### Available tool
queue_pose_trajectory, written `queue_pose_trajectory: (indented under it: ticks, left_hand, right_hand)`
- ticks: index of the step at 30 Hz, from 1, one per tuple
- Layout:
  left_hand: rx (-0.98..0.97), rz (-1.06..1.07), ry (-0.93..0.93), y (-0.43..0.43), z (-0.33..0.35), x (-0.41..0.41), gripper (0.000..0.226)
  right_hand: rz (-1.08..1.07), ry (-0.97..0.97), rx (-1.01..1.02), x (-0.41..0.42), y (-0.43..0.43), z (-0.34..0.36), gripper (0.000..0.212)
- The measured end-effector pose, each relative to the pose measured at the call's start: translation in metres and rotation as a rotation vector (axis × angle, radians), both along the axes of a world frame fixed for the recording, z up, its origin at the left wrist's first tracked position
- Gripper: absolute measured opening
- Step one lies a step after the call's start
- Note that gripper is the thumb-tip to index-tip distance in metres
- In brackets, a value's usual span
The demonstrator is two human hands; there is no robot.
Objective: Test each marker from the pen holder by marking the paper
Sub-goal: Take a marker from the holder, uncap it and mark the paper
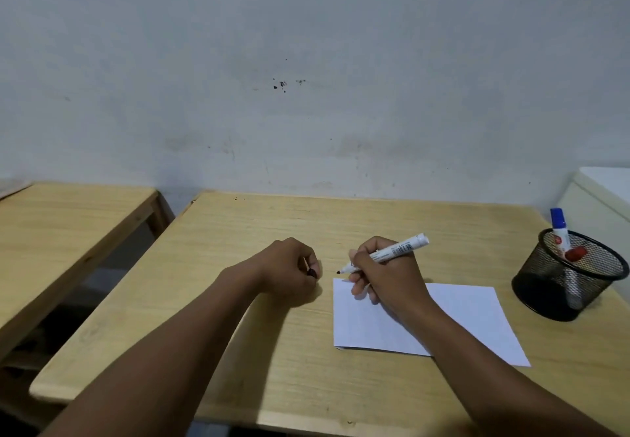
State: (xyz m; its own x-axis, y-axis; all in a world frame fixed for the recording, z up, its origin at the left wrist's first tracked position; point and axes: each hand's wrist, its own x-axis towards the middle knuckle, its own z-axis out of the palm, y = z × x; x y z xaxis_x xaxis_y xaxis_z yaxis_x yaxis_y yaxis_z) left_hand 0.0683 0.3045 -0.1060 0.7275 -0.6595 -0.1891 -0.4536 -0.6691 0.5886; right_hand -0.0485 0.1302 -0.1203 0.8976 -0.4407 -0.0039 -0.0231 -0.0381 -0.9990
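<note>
Your right hand (pixel 385 274) grips the uncapped white black-tipped marker (pixel 385 255) above the white paper sheet (pixel 470 317); your left hand (pixel 289 271) is curled around its small black cap (pixel 312 272).

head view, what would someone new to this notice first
The right hand in mid-frame holds an uncapped white marker, its dark tip poised just past the top left corner of the blank white paper. The left hand is fisted beside it on the wooden table, apparently around the cap. At far right, a black mesh pen holder keeps a blue-capped and a red-capped marker.
</note>
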Motion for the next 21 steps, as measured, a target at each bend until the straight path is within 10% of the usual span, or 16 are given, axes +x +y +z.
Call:
queue_pose_trajectory:
  ticks: [8, 21]
  left_hand:
    - [0.11, -0.015, 0.112, -0.008, 0.006, -0.011, 0.077]
    - [0.234, -0.031, 0.029, -0.016, 0.005, -0.018, 0.083]
  right_hand:
    - [-0.029, 0.007, -0.083, -0.001, 0.004, -0.017, 0.022]
    - [0.013, 0.065, -0.236, 0.0, 0.005, -0.022, 0.02]
